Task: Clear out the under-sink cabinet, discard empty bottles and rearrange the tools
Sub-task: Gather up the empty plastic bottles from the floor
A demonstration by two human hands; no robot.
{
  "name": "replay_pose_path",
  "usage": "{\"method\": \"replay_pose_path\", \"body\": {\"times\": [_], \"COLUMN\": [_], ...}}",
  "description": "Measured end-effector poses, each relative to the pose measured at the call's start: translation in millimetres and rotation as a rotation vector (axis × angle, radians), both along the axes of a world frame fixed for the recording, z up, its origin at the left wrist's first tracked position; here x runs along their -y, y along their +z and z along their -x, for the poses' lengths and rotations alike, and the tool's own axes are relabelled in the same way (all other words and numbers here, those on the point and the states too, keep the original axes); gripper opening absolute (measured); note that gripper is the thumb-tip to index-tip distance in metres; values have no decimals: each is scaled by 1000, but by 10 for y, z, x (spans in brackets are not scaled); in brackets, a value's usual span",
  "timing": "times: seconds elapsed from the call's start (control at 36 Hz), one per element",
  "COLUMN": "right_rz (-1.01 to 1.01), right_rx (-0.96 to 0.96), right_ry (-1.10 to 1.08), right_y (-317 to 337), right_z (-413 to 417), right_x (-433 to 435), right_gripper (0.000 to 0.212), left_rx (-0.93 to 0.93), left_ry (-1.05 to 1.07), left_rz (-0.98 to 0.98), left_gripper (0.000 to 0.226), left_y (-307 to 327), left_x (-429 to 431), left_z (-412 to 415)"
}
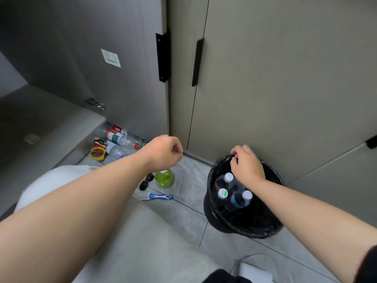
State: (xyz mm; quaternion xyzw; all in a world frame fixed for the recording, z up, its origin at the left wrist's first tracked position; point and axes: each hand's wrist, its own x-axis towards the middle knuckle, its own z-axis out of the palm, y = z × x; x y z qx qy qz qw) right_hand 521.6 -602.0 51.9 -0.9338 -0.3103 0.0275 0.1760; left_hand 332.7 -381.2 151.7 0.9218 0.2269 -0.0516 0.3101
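A black bin lined with a black bag stands on the floor at the right and holds three capped plastic bottles. My right hand grips the bin's far rim. My left hand hovers loosely curled above the floor, with nothing visible in it. Below it stand a green bottle, a dark tool and a blue-and-white brush. Several clear empty bottles and a red-yellow packet lie beside the open cabinet door.
The open grey door juts out at the left with its black handle. Closed beige cabinet fronts fill the right. My knee in light trousers takes up the near floor. Clear plastic sheeting covers the tiles.
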Motion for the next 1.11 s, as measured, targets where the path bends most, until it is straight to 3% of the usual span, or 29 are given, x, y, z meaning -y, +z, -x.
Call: {"method": "replay_pose_path", "body": {"times": [0.19, 0.36, 0.47, 0.61, 0.83, 0.97, 1.11], "right_rz": [-302, -198, -10, 227, 432, 627, 616], "right_rx": [-93, -237, -338, -470, -605, -622, -601], "right_ry": [474, 663, 730, 667, 497, 432, 393], "right_y": [537, 551, 346, -122, -1040, -1559, -2030], "right_z": [439, 802, 1000, 1104, 1142, 1261, 1403], "right_x": [-1121, -2125, -2762, -3513, -4309, -4625, -4849], "right_gripper": [23, 21, 21, 24, 23, 53, 68], "left_rx": [16, 3, 6, 26, 144, 206, 259], "left_ry": [195, 488, 662, 854, 1134, 1271, 1305], "left_rz": [-53, 2, 103, 364, 755, 925, 1023], "left_gripper": [7, 5, 7, 14, 14, 15, 16], "left_y": [350, 124, -323, -1016, -1807, -2129, -2340], "left_x": [-943, -1681, -1949, -2112, -2234, -2308, -2366], "left_z": [339, 1094, 1606, 1974, 2201, 2196, 2111]}}
